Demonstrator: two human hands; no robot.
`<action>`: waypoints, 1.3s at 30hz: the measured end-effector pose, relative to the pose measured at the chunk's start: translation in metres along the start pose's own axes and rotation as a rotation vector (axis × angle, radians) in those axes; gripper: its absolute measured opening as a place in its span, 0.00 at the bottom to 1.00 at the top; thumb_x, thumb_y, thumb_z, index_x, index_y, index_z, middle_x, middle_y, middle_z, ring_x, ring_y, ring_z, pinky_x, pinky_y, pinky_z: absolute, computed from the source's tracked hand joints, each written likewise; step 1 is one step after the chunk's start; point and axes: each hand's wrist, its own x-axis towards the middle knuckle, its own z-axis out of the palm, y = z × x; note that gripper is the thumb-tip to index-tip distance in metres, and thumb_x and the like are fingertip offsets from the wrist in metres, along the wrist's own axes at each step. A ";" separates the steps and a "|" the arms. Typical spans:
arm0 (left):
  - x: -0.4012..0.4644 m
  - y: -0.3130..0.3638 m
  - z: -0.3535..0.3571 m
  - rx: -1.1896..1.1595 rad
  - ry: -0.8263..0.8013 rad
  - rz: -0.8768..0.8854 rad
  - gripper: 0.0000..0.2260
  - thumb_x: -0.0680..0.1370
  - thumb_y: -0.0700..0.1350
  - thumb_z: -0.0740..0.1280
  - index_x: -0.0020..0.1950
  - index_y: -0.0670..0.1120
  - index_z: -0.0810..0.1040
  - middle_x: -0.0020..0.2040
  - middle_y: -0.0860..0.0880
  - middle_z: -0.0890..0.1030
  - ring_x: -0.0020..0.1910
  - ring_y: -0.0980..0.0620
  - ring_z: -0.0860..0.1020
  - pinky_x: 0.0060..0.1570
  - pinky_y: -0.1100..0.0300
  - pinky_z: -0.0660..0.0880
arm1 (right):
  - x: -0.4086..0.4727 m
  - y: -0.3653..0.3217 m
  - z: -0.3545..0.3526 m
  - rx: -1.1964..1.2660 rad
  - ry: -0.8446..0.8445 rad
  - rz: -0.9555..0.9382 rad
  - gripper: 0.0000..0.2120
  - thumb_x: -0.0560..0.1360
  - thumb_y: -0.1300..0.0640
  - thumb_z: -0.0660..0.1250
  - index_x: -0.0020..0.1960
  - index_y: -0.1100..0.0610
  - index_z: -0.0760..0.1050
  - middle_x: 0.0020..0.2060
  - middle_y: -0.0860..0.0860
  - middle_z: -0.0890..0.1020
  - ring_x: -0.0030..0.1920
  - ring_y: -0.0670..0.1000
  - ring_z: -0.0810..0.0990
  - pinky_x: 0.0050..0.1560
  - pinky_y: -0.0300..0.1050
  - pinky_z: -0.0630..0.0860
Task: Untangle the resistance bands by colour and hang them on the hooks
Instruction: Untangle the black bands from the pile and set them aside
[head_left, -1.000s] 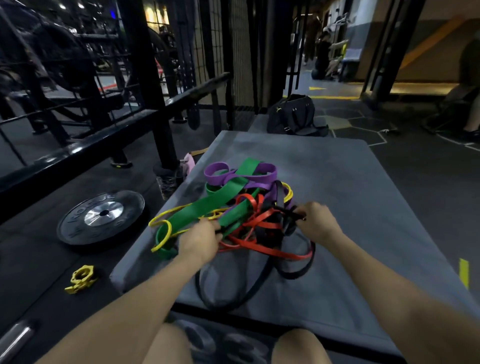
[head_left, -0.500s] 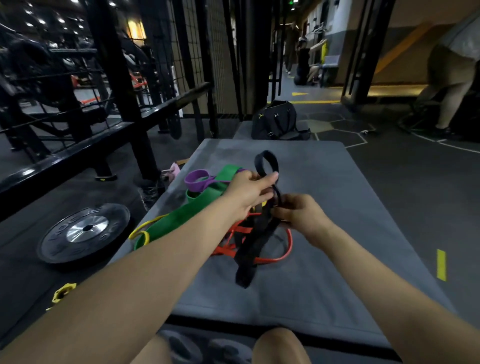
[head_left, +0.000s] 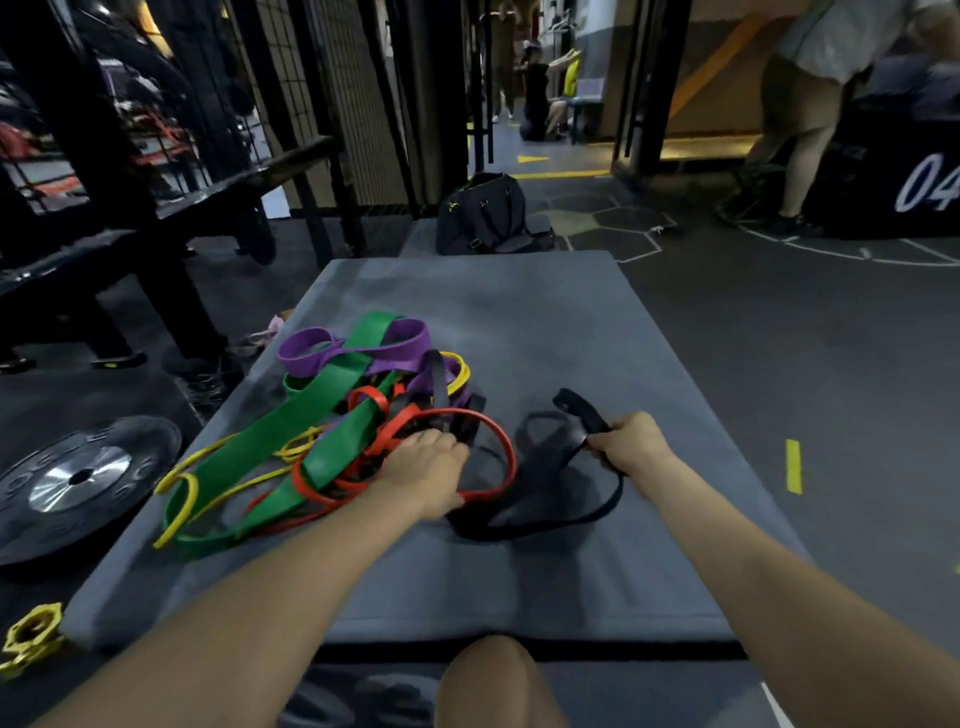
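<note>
Grey padded mat (head_left: 545, 322) on a dark gym floor, bearing the tangle of resistance bands at its left half. The right hand (head_left: 631, 441) grips a black band (head_left: 550, 519) in a closed fist, one end projecting above the fist and the loop trailing on the mat, apart from the pile except where it runs under the red band (head_left: 498, 452). The left hand (head_left: 426, 467) rests on the heap with fingers curled into the red and black strands; whether it pinches one cannot be told. A wide green band (head_left: 291, 431) lies across the pile, crossing a purple band (head_left: 358, 348) at the far side, with a thin yellow band (head_left: 218, 493) threaded beneath it. Left of the mat: a black weight plate (head_left: 78, 478) flat on the floor, a yellow collar (head_left: 31, 639), and a black steel rack (head_left: 104, 171). Beyond the mat's far edge sits a black bag (head_left: 488, 215). At upper right a person (head_left: 810, 93) stands beside a black box (head_left: 893, 176).
</note>
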 end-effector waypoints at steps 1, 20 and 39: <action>0.001 -0.002 0.000 0.037 0.014 0.002 0.24 0.74 0.53 0.66 0.66 0.45 0.68 0.65 0.46 0.71 0.67 0.46 0.67 0.68 0.55 0.60 | 0.001 0.002 0.001 -0.009 0.007 -0.002 0.07 0.71 0.66 0.69 0.35 0.63 0.72 0.31 0.58 0.74 0.28 0.53 0.70 0.34 0.45 0.66; -0.052 -0.082 -0.012 -0.808 0.567 -0.496 0.06 0.78 0.39 0.62 0.47 0.36 0.75 0.45 0.37 0.77 0.48 0.41 0.75 0.43 0.60 0.62 | -0.035 -0.055 0.064 -0.281 -0.035 -0.432 0.14 0.73 0.61 0.67 0.57 0.64 0.77 0.56 0.59 0.81 0.60 0.59 0.77 0.56 0.44 0.71; -0.072 -0.131 0.008 -1.268 0.584 -0.825 0.10 0.79 0.46 0.60 0.38 0.46 0.69 0.34 0.44 0.75 0.38 0.42 0.75 0.44 0.43 0.74 | -0.048 -0.070 0.120 -0.684 -0.308 -0.767 0.23 0.70 0.53 0.69 0.63 0.54 0.73 0.59 0.53 0.79 0.61 0.56 0.75 0.61 0.49 0.72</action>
